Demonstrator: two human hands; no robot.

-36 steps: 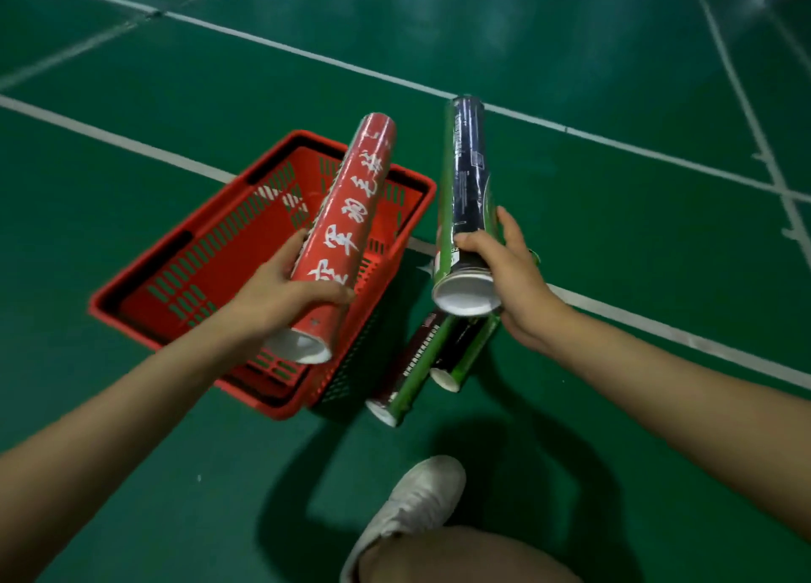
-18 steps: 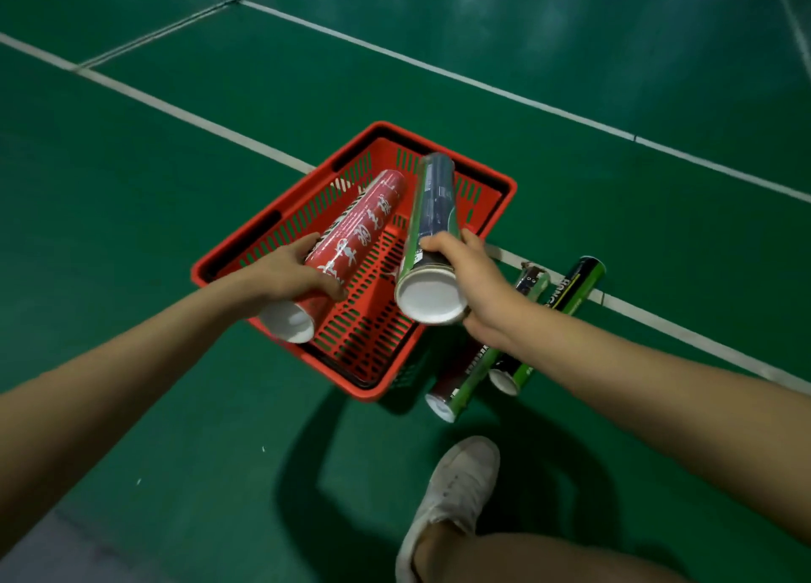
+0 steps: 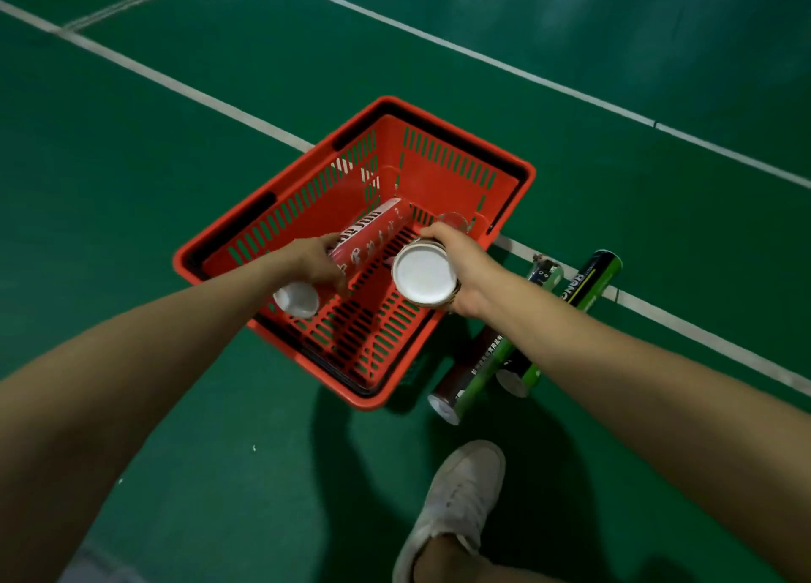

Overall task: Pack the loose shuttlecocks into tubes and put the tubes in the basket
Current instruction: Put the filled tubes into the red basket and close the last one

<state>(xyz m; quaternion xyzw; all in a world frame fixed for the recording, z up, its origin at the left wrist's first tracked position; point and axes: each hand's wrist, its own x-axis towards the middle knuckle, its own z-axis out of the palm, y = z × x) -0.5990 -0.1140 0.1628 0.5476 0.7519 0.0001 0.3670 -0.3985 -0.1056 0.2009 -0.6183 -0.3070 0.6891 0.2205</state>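
Green court floor (image 3: 131, 165), matte, crossed by white lines (image 3: 184, 86); room dim, shadows at the near edge.

Red basket (image 3: 443, 183), slotted, standing on a line.

Two tubes (image 3: 476, 369), dark and green, lying on the floor just beside the basket's right side.

Red tube (image 3: 373, 235), tilted inside the basket, left hand (image 3: 313, 260) curled round its near end.

White-capped tube (image 3: 423, 273), end-on over the basket's right rim, right hand (image 3: 465, 271) wrapped round it.

White shoe (image 3: 461, 494), near edge.

Left hand (image 3: 313, 260) grips red tube (image 3: 375, 233), right hand (image 3: 467, 271) white-capped tube (image 3: 423, 275), over red basket (image 3: 443, 174); two green tubes (image 3: 476, 374) at 4 o'clock.
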